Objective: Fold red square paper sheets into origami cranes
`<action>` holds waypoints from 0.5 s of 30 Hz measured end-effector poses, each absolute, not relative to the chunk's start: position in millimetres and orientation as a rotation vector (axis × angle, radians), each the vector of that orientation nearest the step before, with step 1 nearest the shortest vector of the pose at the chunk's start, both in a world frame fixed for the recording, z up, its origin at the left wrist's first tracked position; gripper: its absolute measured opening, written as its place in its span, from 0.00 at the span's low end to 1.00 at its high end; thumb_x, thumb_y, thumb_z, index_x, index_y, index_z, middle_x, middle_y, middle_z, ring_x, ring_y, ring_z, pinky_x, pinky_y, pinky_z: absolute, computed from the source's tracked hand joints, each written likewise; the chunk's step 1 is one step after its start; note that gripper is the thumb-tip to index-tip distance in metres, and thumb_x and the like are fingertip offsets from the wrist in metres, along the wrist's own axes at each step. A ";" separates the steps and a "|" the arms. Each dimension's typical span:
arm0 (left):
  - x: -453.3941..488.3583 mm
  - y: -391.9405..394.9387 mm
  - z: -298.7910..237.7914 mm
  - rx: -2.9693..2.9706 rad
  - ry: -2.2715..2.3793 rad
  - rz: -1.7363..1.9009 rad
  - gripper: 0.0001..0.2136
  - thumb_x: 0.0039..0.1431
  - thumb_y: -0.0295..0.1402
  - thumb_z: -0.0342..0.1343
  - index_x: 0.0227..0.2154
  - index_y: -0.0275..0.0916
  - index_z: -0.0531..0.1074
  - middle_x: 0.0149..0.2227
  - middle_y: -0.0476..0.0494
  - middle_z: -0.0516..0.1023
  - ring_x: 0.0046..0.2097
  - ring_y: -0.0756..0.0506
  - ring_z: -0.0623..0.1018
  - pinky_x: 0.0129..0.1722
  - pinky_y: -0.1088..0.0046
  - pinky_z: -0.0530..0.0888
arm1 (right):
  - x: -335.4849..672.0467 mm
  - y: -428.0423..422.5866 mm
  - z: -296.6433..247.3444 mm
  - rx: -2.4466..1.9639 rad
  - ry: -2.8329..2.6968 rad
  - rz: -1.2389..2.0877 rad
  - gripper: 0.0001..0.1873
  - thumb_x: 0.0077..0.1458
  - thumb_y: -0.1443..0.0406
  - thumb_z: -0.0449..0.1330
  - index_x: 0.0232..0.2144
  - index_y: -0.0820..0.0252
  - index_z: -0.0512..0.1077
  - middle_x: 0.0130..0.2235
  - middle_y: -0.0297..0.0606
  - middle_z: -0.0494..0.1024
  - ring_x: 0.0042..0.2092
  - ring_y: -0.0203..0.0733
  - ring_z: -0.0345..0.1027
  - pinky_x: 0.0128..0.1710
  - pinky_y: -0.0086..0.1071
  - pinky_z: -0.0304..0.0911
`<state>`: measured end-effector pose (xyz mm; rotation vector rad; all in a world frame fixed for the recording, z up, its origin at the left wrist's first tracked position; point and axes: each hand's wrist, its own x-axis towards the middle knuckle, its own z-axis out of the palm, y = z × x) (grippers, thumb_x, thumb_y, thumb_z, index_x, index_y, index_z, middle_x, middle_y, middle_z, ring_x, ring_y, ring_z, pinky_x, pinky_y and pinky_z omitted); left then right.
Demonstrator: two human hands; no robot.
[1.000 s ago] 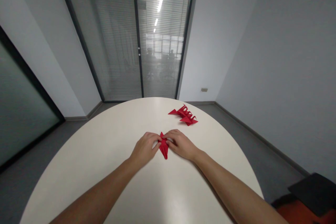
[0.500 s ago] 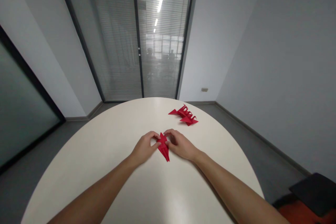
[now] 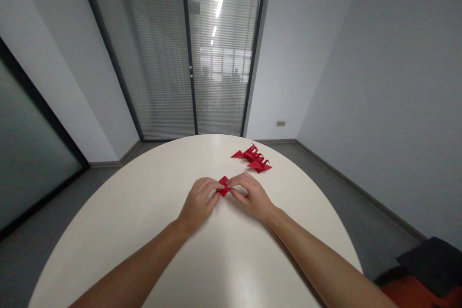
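Observation:
A small piece of folded red paper (image 3: 224,186) is held between my two hands, over the middle of the table. My left hand (image 3: 200,197) pinches its left side between thumb and fingers. On the opposite side, my right hand (image 3: 252,195) grips the paper with its thumb and forefinger. The fingertips cover part of the folds. Beyond my right hand lies a cluster of red origami cranes (image 3: 255,158), with pointed wings and bent necks, close together near the far edge.
The round cream table (image 3: 151,187) fills the lower view. Behind it stand a glass partition with blinds (image 3: 162,82) and a grey wall with a socket (image 3: 280,123). A black and orange chair (image 3: 429,269) is at the lower right.
The long pointed end of the folded paper that faced me no longer shows; the paper looks shorter and squarer. Both hands have turned slightly and closed in on it.

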<state>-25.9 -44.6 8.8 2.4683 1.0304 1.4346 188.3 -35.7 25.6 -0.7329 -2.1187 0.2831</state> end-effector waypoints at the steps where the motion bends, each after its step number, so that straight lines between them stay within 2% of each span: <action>1: -26.6 -44.5 8.8 2.529 1.036 1.384 0.07 0.63 0.25 0.55 0.40 0.42 0.75 0.40 0.45 0.79 0.44 0.44 0.76 0.49 0.63 0.71 | 189.1 -35.2 25.4 -0.724 -2.137 0.276 0.06 0.64 0.68 0.58 0.41 0.54 0.73 0.42 0.40 0.81 0.45 0.45 0.72 0.48 0.41 0.65; 9: -29.1 -39.6 6.9 2.685 1.171 0.923 0.10 0.60 0.21 0.55 0.38 0.42 0.77 0.39 0.45 0.78 0.43 0.43 0.75 0.46 0.63 0.71 | 191.7 -28.9 18.5 -0.795 -2.361 0.246 0.06 0.59 0.71 0.61 0.38 0.56 0.74 0.39 0.38 0.81 0.43 0.45 0.71 0.47 0.40 0.62; 15: -31.6 -36.7 3.8 2.643 1.196 0.804 0.11 0.59 0.19 0.56 0.36 0.42 0.78 0.39 0.46 0.80 0.43 0.43 0.77 0.46 0.63 0.71 | 189.7 -29.7 18.4 -0.805 -2.459 0.286 0.05 0.57 0.69 0.63 0.37 0.56 0.75 0.37 0.37 0.81 0.43 0.44 0.72 0.47 0.38 0.62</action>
